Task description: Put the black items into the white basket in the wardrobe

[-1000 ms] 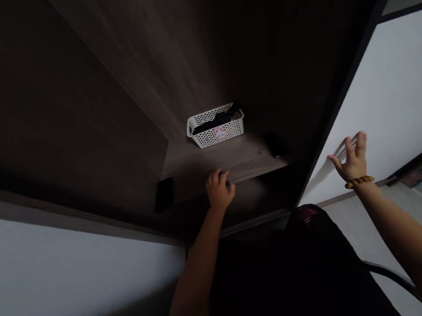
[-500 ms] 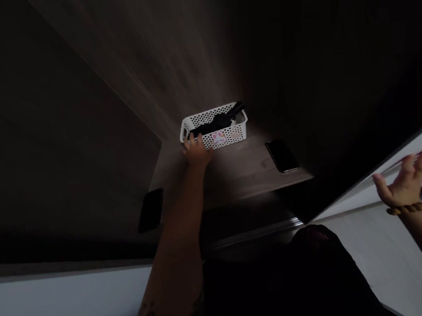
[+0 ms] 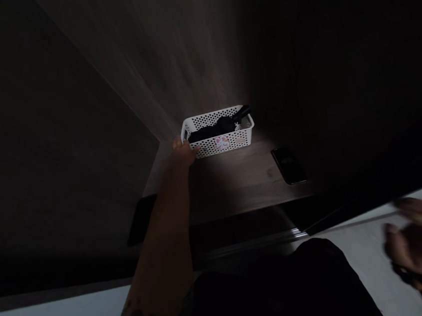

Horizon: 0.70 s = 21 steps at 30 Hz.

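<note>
2 bare hands are in view, and only the left hand (image 3: 184, 154) is on anything. Its fingers (image 3: 177, 143) curl round the left end of a white perforated plastic basket (image 3: 219, 146), with the thumb against the near wall; the dim light hides how firmly they hold. The basket sits towards the far side of a dark wood-grain shelf (image 3: 244, 187), its long axis running left to right, so it lies to the right of the left hand, which is much the nearer one. Inside lies a soft black item (image 3: 208, 134), with a black handle-like piece (image 3: 242, 114) jutting up at the far right corner. A small pink sticker (image 3: 222, 142) marks the near wall. The right hand (image 3: 417, 239) is well apart at near right, and motion blur leaves its finger spread impossible to tell. A black smartphone (image 3: 288, 166) lies on the shelf, right of the basket.
</note>
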Each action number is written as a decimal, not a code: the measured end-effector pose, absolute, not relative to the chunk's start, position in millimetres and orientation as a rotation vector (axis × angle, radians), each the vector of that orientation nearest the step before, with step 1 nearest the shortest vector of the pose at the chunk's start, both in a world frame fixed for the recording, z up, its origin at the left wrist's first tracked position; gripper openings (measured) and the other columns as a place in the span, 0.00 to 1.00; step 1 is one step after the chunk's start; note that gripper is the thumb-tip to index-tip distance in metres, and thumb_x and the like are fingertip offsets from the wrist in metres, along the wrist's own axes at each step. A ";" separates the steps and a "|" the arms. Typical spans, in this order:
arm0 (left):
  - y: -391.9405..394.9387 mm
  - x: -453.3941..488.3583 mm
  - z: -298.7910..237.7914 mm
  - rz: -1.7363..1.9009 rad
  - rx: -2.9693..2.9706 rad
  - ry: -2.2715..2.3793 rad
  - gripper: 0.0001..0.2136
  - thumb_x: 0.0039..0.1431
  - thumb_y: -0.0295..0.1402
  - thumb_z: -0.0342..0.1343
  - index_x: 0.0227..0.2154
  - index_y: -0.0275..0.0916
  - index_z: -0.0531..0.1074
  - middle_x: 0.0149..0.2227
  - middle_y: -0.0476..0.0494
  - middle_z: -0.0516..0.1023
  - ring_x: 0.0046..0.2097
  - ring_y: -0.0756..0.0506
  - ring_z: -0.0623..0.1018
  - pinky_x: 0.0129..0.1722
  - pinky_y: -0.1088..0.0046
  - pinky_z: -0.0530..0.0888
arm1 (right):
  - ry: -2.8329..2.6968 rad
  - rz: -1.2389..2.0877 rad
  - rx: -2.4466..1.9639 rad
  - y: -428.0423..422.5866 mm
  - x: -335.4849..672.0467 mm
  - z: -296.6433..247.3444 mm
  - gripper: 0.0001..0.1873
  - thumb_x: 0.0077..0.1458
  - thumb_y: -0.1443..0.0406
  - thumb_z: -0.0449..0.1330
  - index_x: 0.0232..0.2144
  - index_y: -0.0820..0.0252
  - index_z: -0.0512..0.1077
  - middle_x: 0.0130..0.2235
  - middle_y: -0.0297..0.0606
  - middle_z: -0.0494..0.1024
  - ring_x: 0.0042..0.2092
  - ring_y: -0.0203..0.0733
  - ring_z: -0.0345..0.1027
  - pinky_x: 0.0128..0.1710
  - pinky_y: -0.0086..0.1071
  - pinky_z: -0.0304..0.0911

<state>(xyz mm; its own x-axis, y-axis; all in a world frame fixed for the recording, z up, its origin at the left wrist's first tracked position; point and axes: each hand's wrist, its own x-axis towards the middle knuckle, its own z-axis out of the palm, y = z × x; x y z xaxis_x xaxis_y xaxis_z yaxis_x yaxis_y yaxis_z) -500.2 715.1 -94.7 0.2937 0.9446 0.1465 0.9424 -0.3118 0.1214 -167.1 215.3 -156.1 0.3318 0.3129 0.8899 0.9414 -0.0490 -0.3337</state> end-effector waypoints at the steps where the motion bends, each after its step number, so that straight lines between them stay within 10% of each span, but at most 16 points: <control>1: 717.0 -500.7 -95.9 0.309 2.513 1.827 0.27 0.75 0.44 0.52 0.65 0.26 0.67 0.77 0.25 0.53 0.77 0.31 0.54 0.74 0.56 0.58 | -1.358 -0.666 -1.602 244.4 -190.3 -148.3 0.35 0.51 0.48 0.65 0.62 0.12 0.68 0.54 0.32 0.81 0.52 0.67 0.77 0.47 0.69 0.76; 6: 722.4 -507.2 -97.5 0.322 2.465 1.787 0.22 0.76 0.37 0.52 0.63 0.25 0.68 0.78 0.24 0.51 0.69 0.30 0.67 0.69 0.50 0.65 | -1.718 -0.084 -2.050 456.1 -254.4 -100.6 0.43 0.62 0.50 0.58 0.73 0.61 0.60 0.75 0.52 0.57 0.75 0.64 0.51 0.73 0.58 0.55; 9: 721.6 -512.5 -98.0 0.308 2.478 1.800 0.21 0.77 0.37 0.51 0.63 0.27 0.69 0.78 0.24 0.51 0.65 0.32 0.73 0.68 0.48 0.66 | -1.664 0.049 -2.230 568.1 -258.7 -87.6 0.49 0.61 0.52 0.64 0.77 0.61 0.51 0.80 0.51 0.38 0.79 0.68 0.33 0.75 0.61 0.43; 13: 724.6 -518.1 -100.4 0.253 2.489 1.838 0.20 0.77 0.40 0.50 0.63 0.34 0.72 0.79 0.29 0.51 0.62 0.33 0.77 0.65 0.52 0.72 | -1.615 0.161 -2.381 637.8 -258.5 -96.8 0.38 0.66 0.52 0.60 0.70 0.70 0.63 0.79 0.58 0.41 0.79 0.66 0.29 0.76 0.60 0.34; 21: 728.8 -524.2 -96.3 0.186 2.536 1.821 0.20 0.76 0.39 0.51 0.62 0.35 0.73 0.77 0.26 0.56 0.59 0.32 0.80 0.61 0.52 0.75 | -1.594 0.232 -2.469 647.0 -257.8 -100.0 0.32 0.67 0.52 0.59 0.65 0.66 0.71 0.79 0.54 0.46 0.79 0.67 0.31 0.73 0.60 0.51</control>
